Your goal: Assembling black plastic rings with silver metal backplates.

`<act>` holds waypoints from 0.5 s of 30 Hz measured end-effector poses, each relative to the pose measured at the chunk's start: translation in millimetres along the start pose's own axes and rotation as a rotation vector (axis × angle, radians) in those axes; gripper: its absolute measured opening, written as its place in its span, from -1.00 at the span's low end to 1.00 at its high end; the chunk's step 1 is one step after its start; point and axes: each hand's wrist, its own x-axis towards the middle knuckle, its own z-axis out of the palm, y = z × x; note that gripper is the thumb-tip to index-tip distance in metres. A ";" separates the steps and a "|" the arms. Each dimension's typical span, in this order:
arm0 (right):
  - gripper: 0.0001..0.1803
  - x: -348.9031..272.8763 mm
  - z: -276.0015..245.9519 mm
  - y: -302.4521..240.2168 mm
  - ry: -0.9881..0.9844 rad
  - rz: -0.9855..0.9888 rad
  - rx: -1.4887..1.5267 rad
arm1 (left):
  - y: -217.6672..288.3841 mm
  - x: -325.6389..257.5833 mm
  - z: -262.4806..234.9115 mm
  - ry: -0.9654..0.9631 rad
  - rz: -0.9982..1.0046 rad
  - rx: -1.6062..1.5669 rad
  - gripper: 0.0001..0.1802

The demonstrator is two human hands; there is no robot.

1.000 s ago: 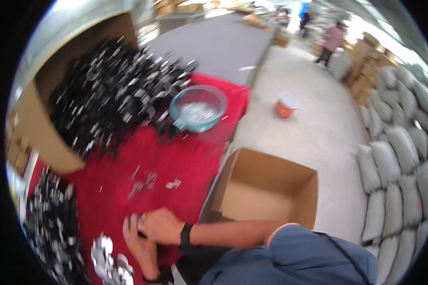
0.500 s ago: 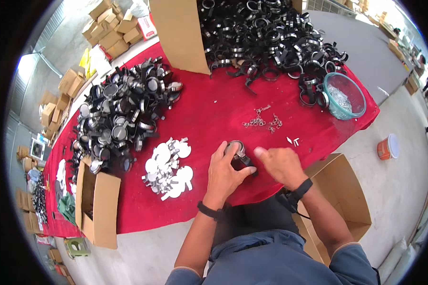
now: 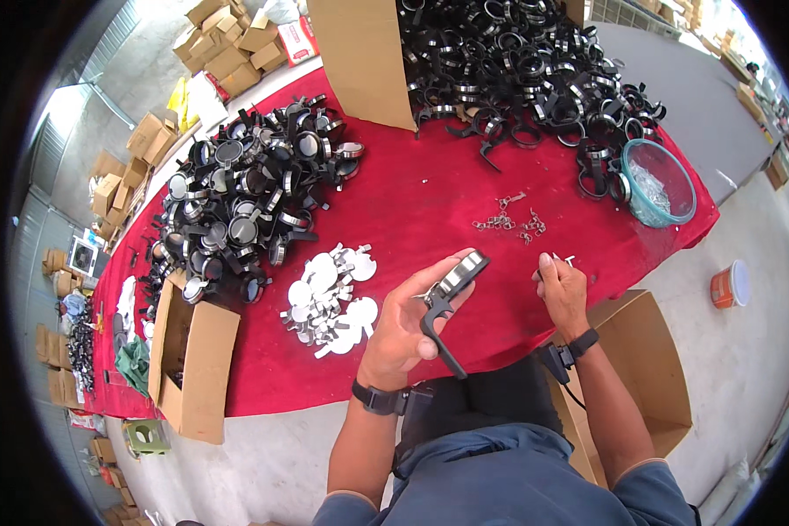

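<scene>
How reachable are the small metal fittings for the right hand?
Probably yes. Bare red cloth lies between the right hand and the small metal fittings; the left hand, holding a black-and-silver ring part, is off to the side. Whether the right hand holds anything is unclear.

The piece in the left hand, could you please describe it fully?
The piece has a curved, shiny silver band with black edging, metal and plastic by their look. Its bent black handle points down and slightly right. Tilted nearly edge-on, it is held in the left hand above the red cloth.
</scene>
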 end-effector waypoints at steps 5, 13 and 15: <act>-0.39 -3.2 -2.1 -2.3 0.000 -0.002 0.003 | 5.0 -3.2 7.7 -0.042 0.020 -0.103 0.37; -0.77 -12.3 -6.4 -39.6 -0.381 0.100 0.141 | -31.1 0.7 -21.2 0.210 0.075 0.817 0.05; -0.82 -10.4 2.1 -45.6 -0.466 -0.019 0.024 | -48.4 3.2 -30.1 0.251 0.089 0.999 0.02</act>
